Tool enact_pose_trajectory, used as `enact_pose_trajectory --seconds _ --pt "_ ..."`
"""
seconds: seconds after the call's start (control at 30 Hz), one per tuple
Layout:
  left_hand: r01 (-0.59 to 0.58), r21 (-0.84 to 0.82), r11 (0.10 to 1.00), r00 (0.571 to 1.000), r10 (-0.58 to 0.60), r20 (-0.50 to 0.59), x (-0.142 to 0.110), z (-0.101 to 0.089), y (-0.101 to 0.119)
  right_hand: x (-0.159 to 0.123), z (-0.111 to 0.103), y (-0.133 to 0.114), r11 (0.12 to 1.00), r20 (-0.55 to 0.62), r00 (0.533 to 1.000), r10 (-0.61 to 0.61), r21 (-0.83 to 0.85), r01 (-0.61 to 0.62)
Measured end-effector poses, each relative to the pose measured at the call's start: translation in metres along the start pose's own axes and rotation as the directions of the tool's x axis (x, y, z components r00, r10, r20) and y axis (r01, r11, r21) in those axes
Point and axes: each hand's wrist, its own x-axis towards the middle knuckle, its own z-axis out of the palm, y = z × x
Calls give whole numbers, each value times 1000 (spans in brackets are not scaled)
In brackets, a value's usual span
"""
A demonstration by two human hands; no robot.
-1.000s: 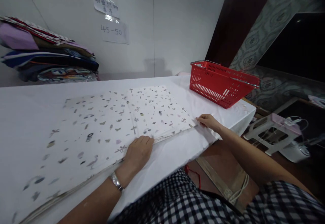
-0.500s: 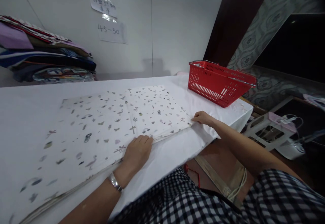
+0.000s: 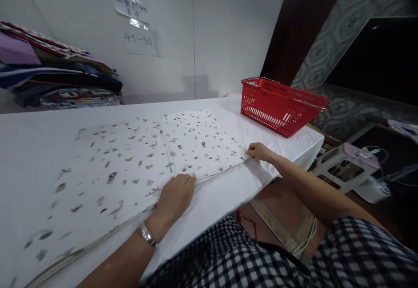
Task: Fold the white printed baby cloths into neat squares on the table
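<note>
A white patterned sheet (image 3: 137, 161), folded in several layers and printed with small dark motifs, lies flat on the white-covered table (image 3: 228, 188). My left hand (image 3: 174, 196), with a metal bracelet at the wrist, grips the sheet's near edge, its fingers curled over the layers. My right hand (image 3: 259, 151) pinches the sheet's right-hand near corner. Both arms reach in from below, over a black-and-white checked garment (image 3: 228, 257).
A red plastic basket (image 3: 282, 105) with metal handles stands at the table's far right corner. Folded fabrics (image 3: 58, 76) are stacked at the back left against the wall. Paper notes (image 3: 139, 26) hang on the wall. A white plastic stool (image 3: 346, 166) stands on the floor to the right.
My right hand has slid a little to the left along with the sheet's corner. The left hand keeps its grip on the near edge.
</note>
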Motion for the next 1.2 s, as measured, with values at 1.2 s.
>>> enact_pose_trajectory --seconds 1.2 --pt "6 13 1000 1000 -6 4 -2 0 0 -2 2 2 987 42 990 138 73 -141"
